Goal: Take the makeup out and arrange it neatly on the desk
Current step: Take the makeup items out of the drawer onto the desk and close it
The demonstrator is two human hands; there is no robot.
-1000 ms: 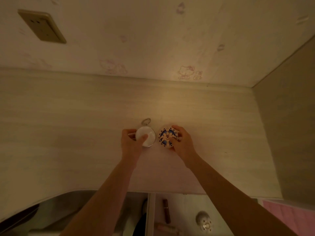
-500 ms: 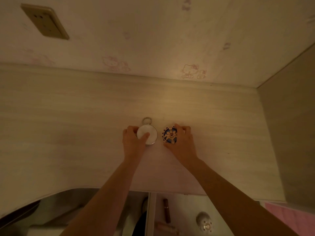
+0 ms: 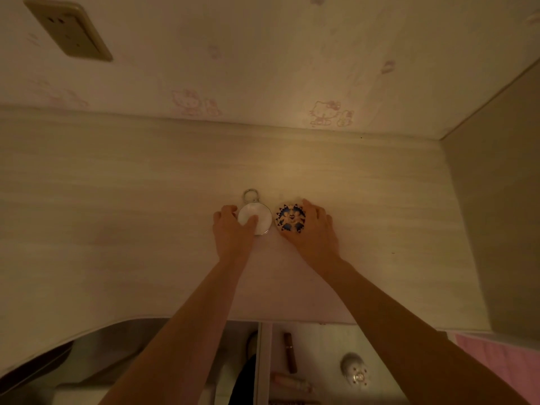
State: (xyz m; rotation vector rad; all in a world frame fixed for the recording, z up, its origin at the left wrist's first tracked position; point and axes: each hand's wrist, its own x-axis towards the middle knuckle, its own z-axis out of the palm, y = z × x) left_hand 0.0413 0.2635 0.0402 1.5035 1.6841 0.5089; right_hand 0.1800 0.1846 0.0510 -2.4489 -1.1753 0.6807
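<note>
Two round compacts lie side by side on the pale desk [image 3: 117,200]. The white compact [image 3: 257,216] has a silver rim and a metal ring at its far side; my left hand [image 3: 232,229] holds it, thumb on the lid and fingers round its left edge. The blue-patterned compact [image 3: 290,217] sits just to its right; my right hand [image 3: 315,229] holds it, fingers curved round its far right edge and thumb at its near side. Below the desk edge an open drawer [image 3: 321,340] shows a brown lipstick tube [image 3: 289,356], a round silvery jar [image 3: 354,372] and a pinkish tube [image 3: 289,381].
A wall with faint pink cartoon prints rises behind the desk, with a socket plate [image 3: 68,32] at upper left. A side panel [image 3: 496,214] closes the desk on the right. A pink surface [image 3: 496,363] shows at lower right.
Both hands stayed on the compacts. My right hand slid round to the right side of the patterned compact, uncovering its lid, and the two compacts now sit level next to each other.
</note>
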